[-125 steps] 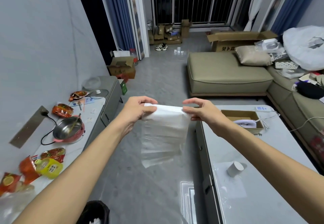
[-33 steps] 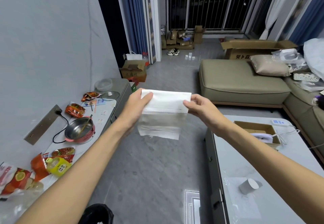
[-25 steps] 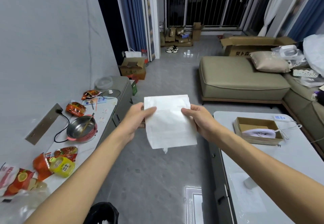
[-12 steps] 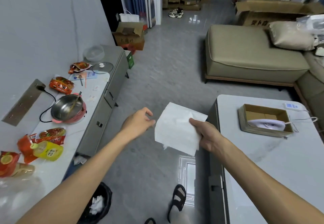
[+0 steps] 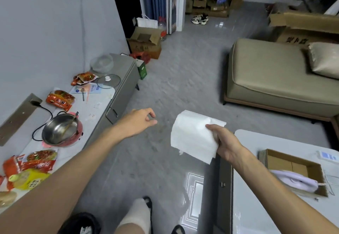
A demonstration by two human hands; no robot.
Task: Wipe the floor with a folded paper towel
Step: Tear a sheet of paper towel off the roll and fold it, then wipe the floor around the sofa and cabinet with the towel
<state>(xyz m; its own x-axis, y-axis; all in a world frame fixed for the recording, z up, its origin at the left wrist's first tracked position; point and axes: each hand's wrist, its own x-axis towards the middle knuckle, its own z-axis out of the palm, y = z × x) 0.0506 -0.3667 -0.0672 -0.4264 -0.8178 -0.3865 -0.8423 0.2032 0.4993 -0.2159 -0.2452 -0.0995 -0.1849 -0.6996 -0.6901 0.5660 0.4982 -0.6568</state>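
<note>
1. The folded paper towel point(image 5: 192, 138) was in the air, well above the grey floor point(image 5: 183, 79), and it had not touched the floor yet. From the hands, the floor lay straight below and ahead, toward 12 o'clock.
2. The towel hung as a rough rectangle. Its long axis ran from about 11 o'clock down to 5 o'clock, and its upper edge curled over a little.
3. The right hand point(image 5: 224, 144) was the nearer one, in fact the only one on the towel. It pinched the right edge of the towel between thumb and fingers, with the fingers closed around the paper.
4. The left hand point(image 5: 136, 122) was at about 9 o'clock from the towel, apart from it. It held nothing; its fingers were loosely curled and half open, thumb and forefinger near each other but not pressed.
5. A white worktop point(image 5: 260, 206) stood at the right, below the right forearm, and a long worktop point(image 5: 102, 101) with an electric pot point(image 5: 61, 133) ran along the wall at the left. The bare floor lay between them.
6. In my judgement, the coming move needs the right hand to go down to the floor between the two worktops, so the person must bend or crouch first.
</note>
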